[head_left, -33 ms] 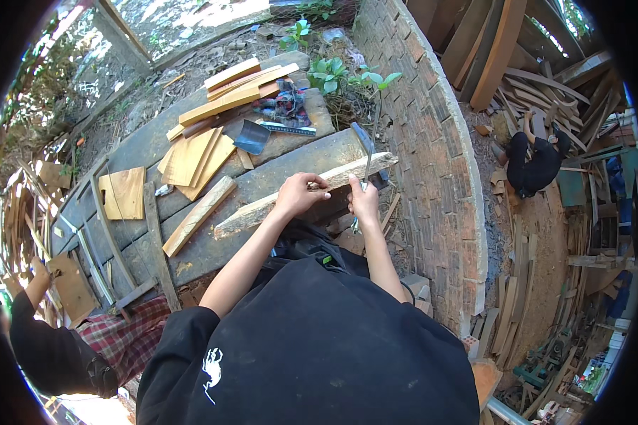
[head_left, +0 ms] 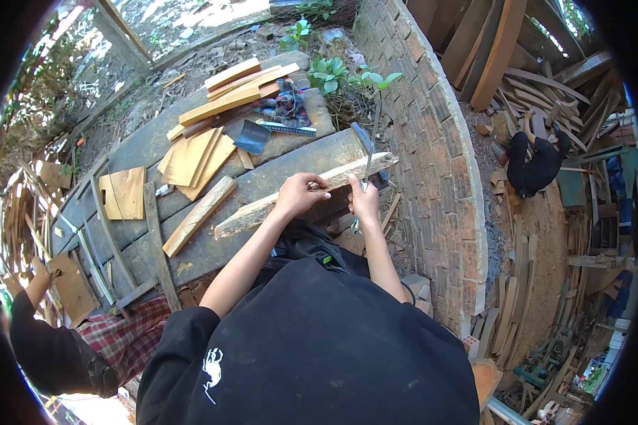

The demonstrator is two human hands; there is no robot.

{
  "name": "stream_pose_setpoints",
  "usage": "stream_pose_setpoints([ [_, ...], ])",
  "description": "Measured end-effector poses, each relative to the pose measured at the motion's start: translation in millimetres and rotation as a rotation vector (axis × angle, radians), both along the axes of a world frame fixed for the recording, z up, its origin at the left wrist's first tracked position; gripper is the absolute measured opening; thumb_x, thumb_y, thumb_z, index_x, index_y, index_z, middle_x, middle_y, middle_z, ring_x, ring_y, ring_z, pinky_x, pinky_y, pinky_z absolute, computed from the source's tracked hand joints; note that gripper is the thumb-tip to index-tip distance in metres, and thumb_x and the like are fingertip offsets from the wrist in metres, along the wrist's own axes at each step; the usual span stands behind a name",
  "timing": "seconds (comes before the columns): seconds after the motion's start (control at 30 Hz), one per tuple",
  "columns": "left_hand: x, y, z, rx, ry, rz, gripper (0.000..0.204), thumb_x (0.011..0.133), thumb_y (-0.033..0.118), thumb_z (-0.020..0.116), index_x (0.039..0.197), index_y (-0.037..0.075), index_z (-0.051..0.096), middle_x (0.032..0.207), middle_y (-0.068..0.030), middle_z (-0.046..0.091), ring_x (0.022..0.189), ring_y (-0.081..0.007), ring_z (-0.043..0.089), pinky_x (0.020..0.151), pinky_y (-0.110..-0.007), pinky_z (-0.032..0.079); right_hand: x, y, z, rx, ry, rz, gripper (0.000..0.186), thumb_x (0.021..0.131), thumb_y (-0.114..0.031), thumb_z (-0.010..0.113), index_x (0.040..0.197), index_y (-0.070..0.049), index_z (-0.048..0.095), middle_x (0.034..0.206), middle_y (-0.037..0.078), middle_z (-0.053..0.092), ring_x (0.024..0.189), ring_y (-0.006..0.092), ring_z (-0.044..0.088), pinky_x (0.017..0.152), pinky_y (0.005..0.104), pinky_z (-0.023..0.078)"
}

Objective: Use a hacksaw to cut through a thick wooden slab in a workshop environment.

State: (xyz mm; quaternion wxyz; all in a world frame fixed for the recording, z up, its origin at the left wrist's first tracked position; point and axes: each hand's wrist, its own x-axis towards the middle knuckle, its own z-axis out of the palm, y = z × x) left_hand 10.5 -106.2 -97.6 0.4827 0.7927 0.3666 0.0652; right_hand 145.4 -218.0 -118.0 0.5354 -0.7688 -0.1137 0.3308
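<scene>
Head view showed the person bent over a dark plank workbench point(head_left: 262, 184) at centre frame. The left hand point(head_left: 299, 195) rested on a long rough wooden strip point(head_left: 262, 209), fingers curled over its upper edge and pressing it down; the strip lay diagonally from centre-left of the frame up toward the brick wall point(head_left: 432, 156) at upper right, its far end just past the bench edge. The right hand point(head_left: 364, 200) was closed around the handle of a handsaw point(head_left: 367, 159), just right of the left hand, with the thin blade standing nearly upright across the strip. Whether the teeth sat in the wood could not be told.

A shorter wooden batten point(head_left: 198, 216) lay on the bench just left of the strip, apart from it. A stack of light boards point(head_left: 191, 159) sat further toward the upper left, with longer planks point(head_left: 237, 92) above them, a dark metal trowel blade point(head_left: 252, 136) beside those, and a patterned cloth point(head_left: 285, 106) near the top. A square wooden piece point(head_left: 124, 191) lay at far left. Another person's arm point(head_left: 35, 290) appeared at the lower left edge, beside a checked garment point(head_left: 127, 336). Scrap timber point(head_left: 546, 85) filled the right of the frame.
</scene>
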Motion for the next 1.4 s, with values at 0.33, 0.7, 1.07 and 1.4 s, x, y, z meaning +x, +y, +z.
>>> stream_pose_setpoints([
  [0.33,4,0,-13,0.087,0.023,-0.085,0.028,0.07,0.031,0.068,0.093,0.015,0.062,0.103,-0.0117,0.055,0.103,-0.0297,0.051,0.087,-0.04,0.041,2,0,-1,0.008,-0.007,0.017,0.037,0.084,-0.036,0.058,0.069,-0.003,0.049,0.048,0.002,0.046,0.035,0.0111,0.044,0.033,0.0271,0.034],
  [0.7,4,2,-2,0.019,-0.062,-0.024,0.023,0.065,0.025,0.071,0.083,0.011,0.065,0.097,-0.0113,0.059,0.099,-0.0297,0.052,0.085,-0.037,0.042,2,2,0,0.013,-0.022,0.03,0.037,0.084,-0.036,0.057,0.07,-0.003,0.049,0.049,0.002,0.046,0.035,0.0113,0.045,0.033,0.0269,0.035],
  [1.07,5,-4,-11,0.341,-0.19,0.016,0.016,0.065,0.023,0.069,0.072,0.009,0.068,0.102,-0.0083,0.059,0.102,-0.0272,0.049,0.088,-0.037,0.041,4,3,-5,-0.002,-0.024,0.029,0.037,0.084,-0.037,0.058,0.073,-0.002,0.052,0.049,0.002,0.048,0.036,0.0117,0.046,0.034,0.0272,0.036],
  [1.4,9,2,-25,0.256,-0.199,0.041,0.012,0.065,0.02,0.066,0.067,0.008,0.068,0.125,-0.0081,0.048,0.118,-0.0313,0.035,0.1,-0.039,0.029,4,0,-5,-0.003,-0.04,0.045,0.036,0.083,-0.036,0.059,0.074,-0.001,0.053,0.05,0.002,0.05,0.038,0.0122,0.048,0.036,0.0275,0.037],
])
